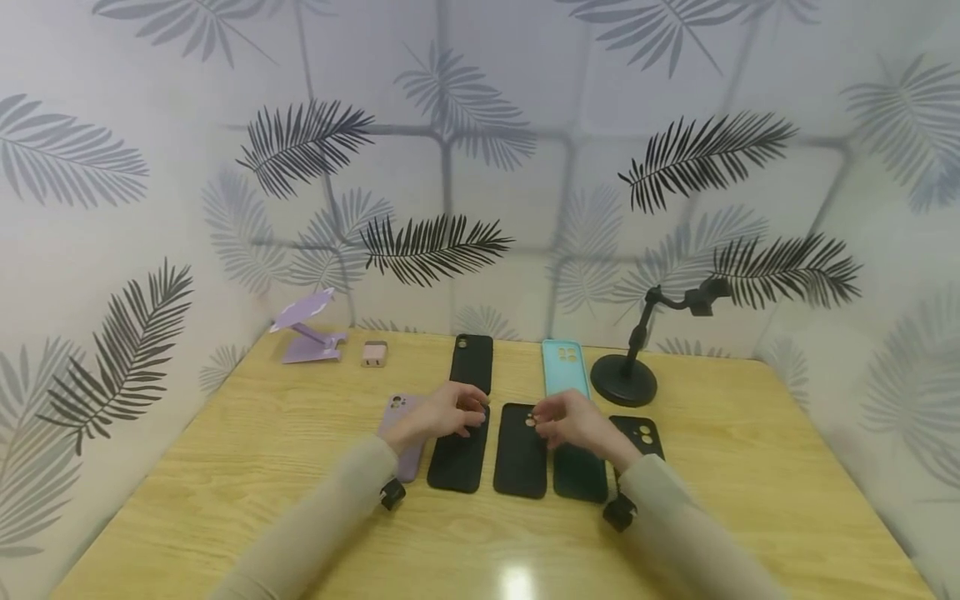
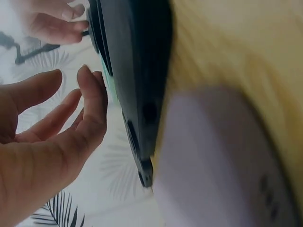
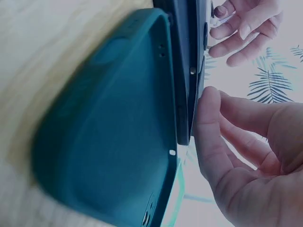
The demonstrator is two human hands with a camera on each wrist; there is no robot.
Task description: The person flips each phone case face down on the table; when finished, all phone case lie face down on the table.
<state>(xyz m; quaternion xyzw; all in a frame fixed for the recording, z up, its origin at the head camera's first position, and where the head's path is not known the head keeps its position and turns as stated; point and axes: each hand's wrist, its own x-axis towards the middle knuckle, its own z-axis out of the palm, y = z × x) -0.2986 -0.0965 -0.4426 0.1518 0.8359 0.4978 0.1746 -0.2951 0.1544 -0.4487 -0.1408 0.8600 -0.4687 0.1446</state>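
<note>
Nearest, two pale sleeves (image 1: 322, 508) reach over the wooden worktop (image 1: 480, 558), one to either side of the middle black phone case (image 1: 521, 462), which lies flat on the worktop. Immediately left of this middle case is the left black case (image 1: 459, 458), with a mauve case (image 1: 411, 462) beyond it; just right is a dark green case (image 1: 580, 475), then the right black case (image 1: 632, 427).

The left hand (image 1: 450, 408) is above the left black case, its fingers loosely bent, with a clear gap to the thumb and nothing held. The right hand (image 1: 573, 421) is at the middle case's top right corner, fingers relaxed and bent, apparently gripping nothing; whether they touch the case I cannot tell.

Behind the middle case, a far black case (image 1: 472, 362) lies to its left and a light blue case (image 1: 564, 367) to its right. Farther right stands a black stand (image 1: 626, 383); well left are a pink plug adapter (image 1: 374, 354) and a purple stand (image 1: 307, 329). Behind everything is a leaf-patterned wall (image 1: 525, 200).
</note>
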